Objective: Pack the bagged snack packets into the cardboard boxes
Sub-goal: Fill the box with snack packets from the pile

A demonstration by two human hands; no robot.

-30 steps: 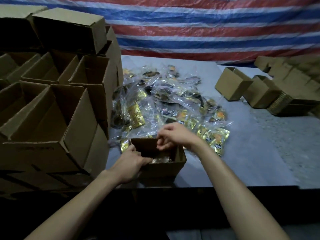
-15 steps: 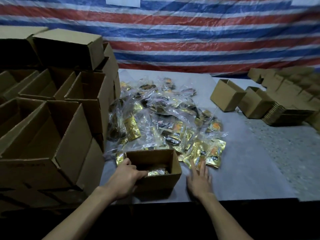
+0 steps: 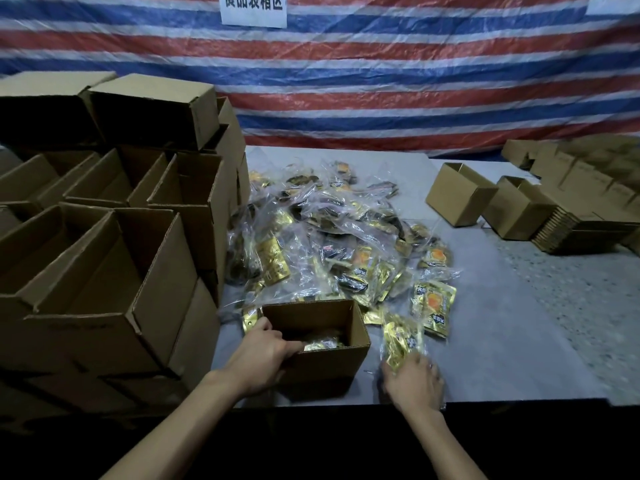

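Low in the middle of the frame, the left hand is curled over the near left corner of a small open cardboard box, thumb hooked inside the rim and fingers wrapped down the outer wall, gripping it firmly. Just right of that box, the right hand lies palm down on the grey table with its fingers closed loosely around the lower end of a bagged gold snack packet, which stands up tilted above the knuckles; the hand is blurred, so how tight the hold is I cannot tell. Inside the box, more gold packets lie at the bottom. Beyond the box, across the centre of the frame, a loose pile of bagged packets spreads over the table, some touching the box's far wall. Filling the left side, stacked large open cartons stand right against the pile. At upper right, two small empty boxes sit well apart from the hands, beside a stack of flattened cardboard. A red, white and blue striped tarp hangs behind, with a white paper sign at the top. Both forearms reach up from the bottom edge, bare, the left angled in from lower left, the right from lower right.
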